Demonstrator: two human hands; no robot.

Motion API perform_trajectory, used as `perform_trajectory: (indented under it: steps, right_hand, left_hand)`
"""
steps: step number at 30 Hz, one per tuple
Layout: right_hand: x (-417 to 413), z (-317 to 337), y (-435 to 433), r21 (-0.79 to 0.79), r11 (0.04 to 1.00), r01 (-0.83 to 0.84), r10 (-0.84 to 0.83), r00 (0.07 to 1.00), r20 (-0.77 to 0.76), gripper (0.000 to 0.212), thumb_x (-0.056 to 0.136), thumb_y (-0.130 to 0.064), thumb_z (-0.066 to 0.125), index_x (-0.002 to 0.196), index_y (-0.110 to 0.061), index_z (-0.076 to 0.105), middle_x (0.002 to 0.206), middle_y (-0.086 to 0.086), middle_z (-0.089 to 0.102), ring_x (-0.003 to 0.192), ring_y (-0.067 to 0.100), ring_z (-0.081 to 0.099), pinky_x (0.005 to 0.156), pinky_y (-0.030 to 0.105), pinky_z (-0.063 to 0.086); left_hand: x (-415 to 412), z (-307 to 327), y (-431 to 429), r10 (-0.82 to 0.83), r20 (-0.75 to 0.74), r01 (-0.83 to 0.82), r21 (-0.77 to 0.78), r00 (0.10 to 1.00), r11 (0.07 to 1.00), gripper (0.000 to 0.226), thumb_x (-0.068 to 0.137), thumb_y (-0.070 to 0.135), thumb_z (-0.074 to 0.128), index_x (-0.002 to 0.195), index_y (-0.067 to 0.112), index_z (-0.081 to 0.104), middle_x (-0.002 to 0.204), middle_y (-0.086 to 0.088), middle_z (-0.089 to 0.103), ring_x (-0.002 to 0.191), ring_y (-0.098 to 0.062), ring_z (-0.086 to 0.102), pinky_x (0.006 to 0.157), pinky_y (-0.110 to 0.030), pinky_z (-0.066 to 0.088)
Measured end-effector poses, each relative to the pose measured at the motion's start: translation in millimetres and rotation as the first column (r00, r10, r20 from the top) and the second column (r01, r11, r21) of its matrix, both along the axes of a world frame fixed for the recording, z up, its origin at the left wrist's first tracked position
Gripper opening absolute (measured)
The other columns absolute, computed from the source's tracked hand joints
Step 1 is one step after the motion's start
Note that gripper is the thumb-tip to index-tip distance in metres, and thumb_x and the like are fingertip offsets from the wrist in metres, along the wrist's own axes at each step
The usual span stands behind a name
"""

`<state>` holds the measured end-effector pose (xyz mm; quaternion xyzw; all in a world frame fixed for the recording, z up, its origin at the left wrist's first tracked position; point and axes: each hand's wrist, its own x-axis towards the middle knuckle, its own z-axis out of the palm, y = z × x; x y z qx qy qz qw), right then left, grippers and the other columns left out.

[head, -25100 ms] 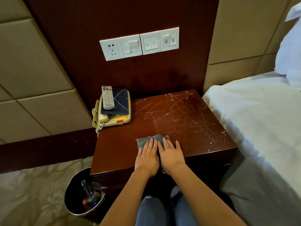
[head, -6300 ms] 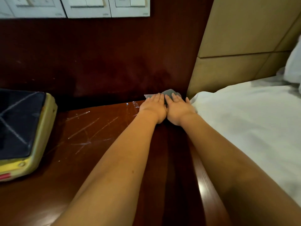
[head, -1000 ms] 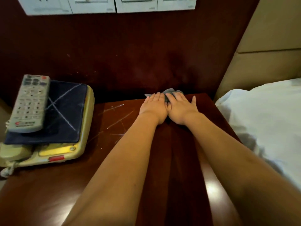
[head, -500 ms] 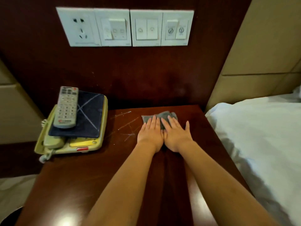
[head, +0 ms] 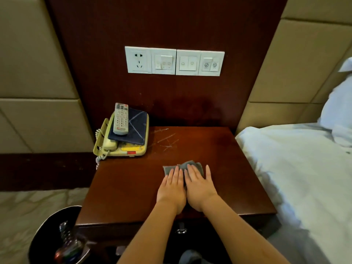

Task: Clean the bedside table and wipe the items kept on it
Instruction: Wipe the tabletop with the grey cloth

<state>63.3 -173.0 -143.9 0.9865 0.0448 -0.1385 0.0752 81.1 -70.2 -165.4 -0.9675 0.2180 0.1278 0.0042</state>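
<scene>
Your two grips lie flat and released, fingers straight, side by side. Your left grip (head: 171,189) and right grip (head: 200,187) press one grey cloth (head: 181,165) onto the worktop (head: 123,187), and the cloth pokes out past your fingertips. Ahead and to the left of them stands one yellow telephone (head: 122,149). It carries one dark blue pad (head: 137,128) with one remote (head: 121,119) on top. A few white streaks (head: 167,141) lie between the telephone and your grips. One bed (head: 295,178) is to the right, one bin (head: 43,235) is near your left arm, and four white wall plates (head: 174,61) are ahead.
</scene>
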Motion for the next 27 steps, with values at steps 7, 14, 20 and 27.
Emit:
perform_trajectory:
  steps: [7,14,20,27]
  right_hand:
    - [5,-14,0,0.172,0.985,0.021,-0.021,1.0,-0.002,0.063,0.1,-0.032,0.025,0.153,-0.018,-0.007,0.16,0.001,-0.012,0.147,0.014,-0.012,0.116,0.049,-0.011]
    - [75,-24,-7,0.266,0.964,0.01,-0.037,0.995,0.097,0.055,0.103,-0.033,0.02,0.153,-0.023,-0.001,0.161,0.001,-0.006,0.148,0.014,-0.006,0.12,0.04,-0.006]
    - [168,-28,-20,0.266,0.964,0.008,-0.05,0.987,0.154,0.054,0.104,-0.03,0.021,0.153,-0.018,0.004,0.161,0.002,-0.001,0.148,0.014,-0.001,0.12,0.034,-0.001]
    - [244,-25,-40,0.265,0.964,0.001,-0.048,0.984,0.174,0.052,0.104,-0.027,0.019,0.153,-0.016,0.008,0.161,0.003,0.004,0.148,0.014,0.004,0.121,0.033,0.004]
  left_hand:
    - [5,-2,7,0.001,0.002,-0.001,-0.027,1.0,1.0,0.058,0.103,0.031,0.012,0.149,0.009,-0.016,0.157,-0.007,-0.021,0.145,-0.019,-0.017,0.12,-0.035,-0.005]
    - [73,-6,-1,0.067,0.042,-0.063,-0.086,0.997,0.994,0.055,0.103,0.03,0.009,0.15,0.009,-0.012,0.158,-0.007,-0.018,0.146,-0.019,-0.015,0.12,-0.035,-0.004]
    - [167,-10,-18,0.111,0.058,-0.103,-0.124,0.992,0.987,0.055,0.103,0.029,0.011,0.151,0.011,-0.009,0.159,-0.004,-0.014,0.147,-0.017,-0.011,0.12,-0.033,-0.002]
    - [242,-9,-37,0.142,0.064,-0.13,-0.159,0.988,0.979,0.055,0.103,0.031,0.01,0.151,0.01,-0.004,0.16,-0.004,-0.01,0.147,-0.016,-0.007,0.119,-0.032,-0.003]
